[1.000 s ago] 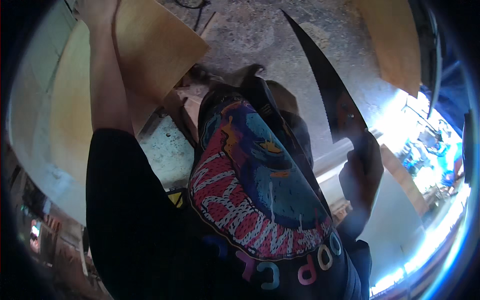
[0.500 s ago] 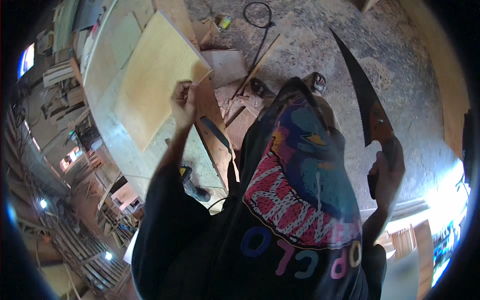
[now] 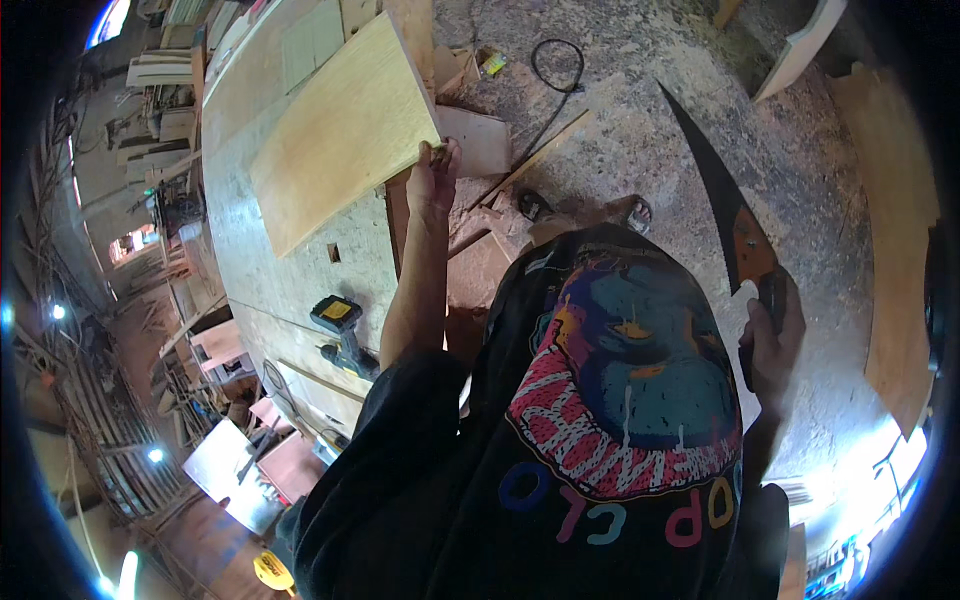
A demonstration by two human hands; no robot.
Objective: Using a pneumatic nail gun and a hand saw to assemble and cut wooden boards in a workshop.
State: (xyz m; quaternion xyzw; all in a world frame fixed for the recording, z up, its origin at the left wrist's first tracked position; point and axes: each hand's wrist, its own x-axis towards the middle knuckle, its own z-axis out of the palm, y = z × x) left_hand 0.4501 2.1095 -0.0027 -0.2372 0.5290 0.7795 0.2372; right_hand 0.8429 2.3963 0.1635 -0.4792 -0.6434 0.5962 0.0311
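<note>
My left hand [image 3: 434, 184] is closed on the near right corner of a pale plywood board [image 3: 345, 125], thumb on top. The board lies on a worktable [image 3: 235, 215], turned at an angle. In my right hand [image 3: 776, 330] is a handsaw [image 3: 718, 205], gripped by its dark handle. Its long dark blade points forward and slightly left over the floor, apart from the board; an orange patch marks the blade near the handle.
A cordless drill [image 3: 345, 335] lies on the worktable beside my left forearm. Ahead are a looped black cable [image 3: 557, 66], a wood strip [image 3: 540, 158] and a light offcut [image 3: 476, 142]. Large curved-looking sheets [image 3: 880, 250] stand at the right. Stacked timber [image 3: 165, 125] fills the left.
My left hand has moved right and slightly forward, from over the board's near edge to grip its corner. The board has turned a little. The saw stays in my right hand.
</note>
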